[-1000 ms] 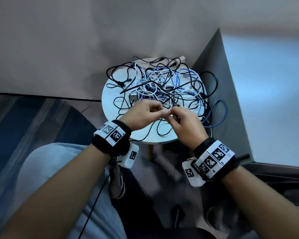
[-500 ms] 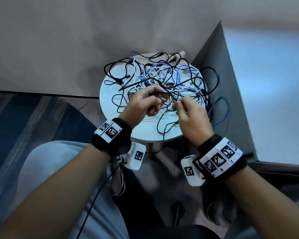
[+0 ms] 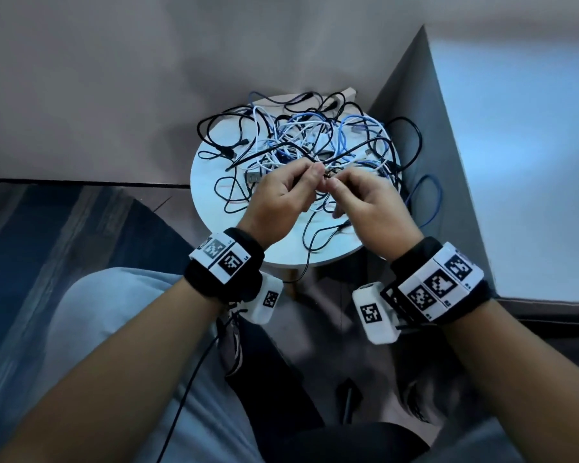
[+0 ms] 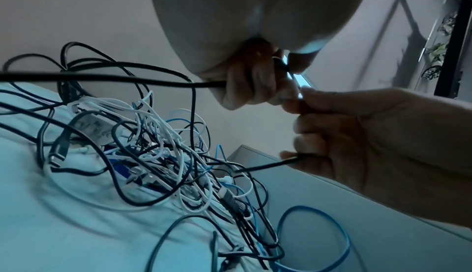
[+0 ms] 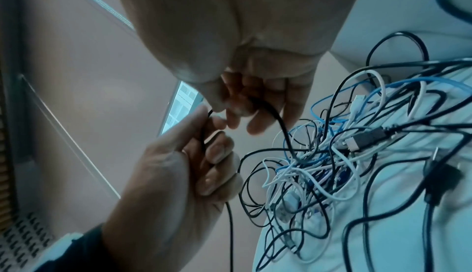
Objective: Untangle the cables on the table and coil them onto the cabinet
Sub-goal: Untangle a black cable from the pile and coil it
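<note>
Round white table (image 3: 214, 208): carries a tangled heap of cables (image 3: 315, 142) in black, white and blue, piled toward its far side, with one blue loop (image 3: 428, 202) hanging over its right edge against the grey cabinet (image 3: 425, 145), which stands just right of the table. Left hand (image 3: 281, 202) and right hand (image 3: 371, 208): raised together over the table's middle, fingertips nearly touching, each with fingers curled and pinching the same black cable (image 4: 114, 78). Cable runs out of both fists back down into the heap on the table.
</note>
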The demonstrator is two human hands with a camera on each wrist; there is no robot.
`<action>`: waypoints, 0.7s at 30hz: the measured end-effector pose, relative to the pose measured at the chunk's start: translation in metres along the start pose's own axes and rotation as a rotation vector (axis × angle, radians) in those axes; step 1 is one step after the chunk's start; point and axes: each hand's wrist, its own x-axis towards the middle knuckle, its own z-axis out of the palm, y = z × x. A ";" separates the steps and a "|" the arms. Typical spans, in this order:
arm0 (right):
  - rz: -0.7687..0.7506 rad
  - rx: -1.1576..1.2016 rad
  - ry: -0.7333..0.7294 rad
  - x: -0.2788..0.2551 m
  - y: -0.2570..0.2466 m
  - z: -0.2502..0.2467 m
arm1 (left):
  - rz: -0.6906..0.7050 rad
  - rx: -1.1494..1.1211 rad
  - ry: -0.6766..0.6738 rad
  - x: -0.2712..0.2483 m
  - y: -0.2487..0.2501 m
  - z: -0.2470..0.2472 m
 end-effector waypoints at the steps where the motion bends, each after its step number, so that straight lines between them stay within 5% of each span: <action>1: -0.001 0.011 0.014 0.000 -0.001 0.000 | -0.006 0.011 -0.004 0.002 -0.001 -0.002; 6: -0.009 0.222 0.139 0.003 -0.005 -0.008 | -0.051 0.026 -0.050 0.011 -0.005 -0.009; 13: -0.019 0.084 -0.041 0.001 -0.003 -0.012 | -0.057 -0.184 0.143 0.021 0.009 -0.025; 18: -0.110 0.002 0.155 0.003 -0.005 -0.016 | -0.033 0.016 0.045 0.020 0.003 -0.032; 21: -0.258 -0.257 0.378 0.000 -0.008 -0.016 | -0.093 -0.120 0.082 0.019 0.002 -0.033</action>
